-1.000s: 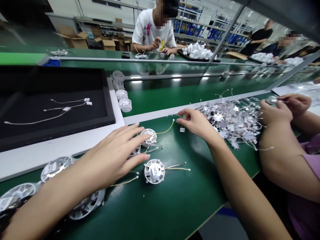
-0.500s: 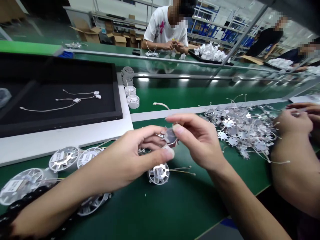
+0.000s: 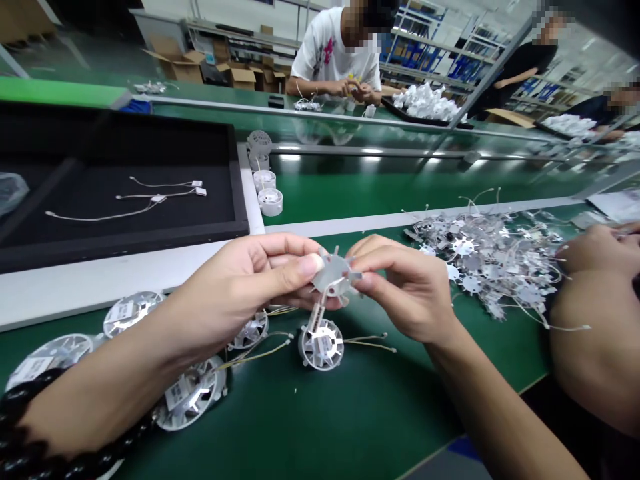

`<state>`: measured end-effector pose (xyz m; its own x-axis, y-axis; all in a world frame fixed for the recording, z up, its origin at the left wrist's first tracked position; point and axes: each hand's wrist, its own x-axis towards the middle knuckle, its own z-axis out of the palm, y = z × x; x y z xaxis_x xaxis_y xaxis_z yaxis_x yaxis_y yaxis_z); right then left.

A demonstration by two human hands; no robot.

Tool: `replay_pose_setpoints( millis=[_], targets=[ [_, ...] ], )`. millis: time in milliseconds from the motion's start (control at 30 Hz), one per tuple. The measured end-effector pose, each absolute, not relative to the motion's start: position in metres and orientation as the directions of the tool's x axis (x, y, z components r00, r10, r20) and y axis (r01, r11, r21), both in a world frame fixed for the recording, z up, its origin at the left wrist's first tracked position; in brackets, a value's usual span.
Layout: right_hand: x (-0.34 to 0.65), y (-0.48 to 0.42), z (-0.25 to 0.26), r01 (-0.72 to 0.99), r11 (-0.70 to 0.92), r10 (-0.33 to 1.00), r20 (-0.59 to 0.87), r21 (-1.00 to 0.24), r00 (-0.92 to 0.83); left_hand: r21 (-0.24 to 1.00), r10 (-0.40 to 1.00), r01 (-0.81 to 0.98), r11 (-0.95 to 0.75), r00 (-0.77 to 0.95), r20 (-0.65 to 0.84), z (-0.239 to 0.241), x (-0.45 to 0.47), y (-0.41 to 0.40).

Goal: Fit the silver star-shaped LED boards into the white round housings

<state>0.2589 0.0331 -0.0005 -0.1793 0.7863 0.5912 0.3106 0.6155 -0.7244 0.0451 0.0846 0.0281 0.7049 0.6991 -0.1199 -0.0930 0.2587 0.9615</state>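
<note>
Between both hands, above the green table (image 3: 350,420), is a star-shaped metal plate (image 3: 332,275) with short prongs around its edge. A white wire runs over its lower side. My left hand (image 3: 270,277) pinches the plate's left edge between thumb and fingers. On the opposite side, my right hand (image 3: 400,283) closes thumb and forefinger on a prong. Just below the hands a round white plastic housing (image 3: 322,345) with a shiny metal star inside lies on the table, its wires pointing right. More such housings (image 3: 193,393) lie beneath and beside my left forearm.
A heap of metal star plates with wires (image 3: 490,260) lies to the right, near another person's arm (image 3: 595,320). A black tray (image 3: 100,160) at left holds several small wired parts. Small white housings (image 3: 271,201) line its right side. A co-worker (image 3: 335,60) sits across the bench.
The metal plate has turned so its flat, pronged face shows. My left hand's fingers have closed in on its edge, and my right hand's grip has moved to the plate's right side.
</note>
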Motion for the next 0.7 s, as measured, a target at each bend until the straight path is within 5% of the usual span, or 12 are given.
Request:
replay_pose_setpoints(
  millis=[167, 300, 533, 600, 700],
  targets=[
    [0.2605, 0.0360, -0.0025, 0.426, 0.718, 0.661, 0.731, -0.551, -0.168, 0.832, 0.620, -0.229, 0.505, 0.768, -0.165, 0.0281, 0.0416, 0.0870],
    [0.2623, 0.0350, -0.0015, 0.428, 0.640, 0.751, 0.638, -0.639, -0.171, 0.799, 0.641, -0.273, 0.535, 0.748, -0.174, 0.0286, 0.0408, 0.0883],
    [0.2620, 0.0380, -0.0034, 0.613, 0.684, 0.645, 0.720, -0.395, -0.256, 0.806, 0.625, -0.217, 0.550, 0.747, -0.226, 0.0308, 0.0386, 0.0873],
    [0.2626, 0.0369, -0.0023, 0.600, 0.672, 0.680, 0.684, -0.435, -0.266, 0.819, 0.636, -0.184, 0.543, 0.728, -0.258, 0.0311, 0.0372, 0.0877],
    [0.2629, 0.0326, 0.0017, 0.443, 0.597, 0.799, 0.545, -0.669, -0.255, 0.840, 0.614, -0.132, 0.526, 0.743, -0.268, 0.0296, 0.0355, 0.0882]
  ],
)
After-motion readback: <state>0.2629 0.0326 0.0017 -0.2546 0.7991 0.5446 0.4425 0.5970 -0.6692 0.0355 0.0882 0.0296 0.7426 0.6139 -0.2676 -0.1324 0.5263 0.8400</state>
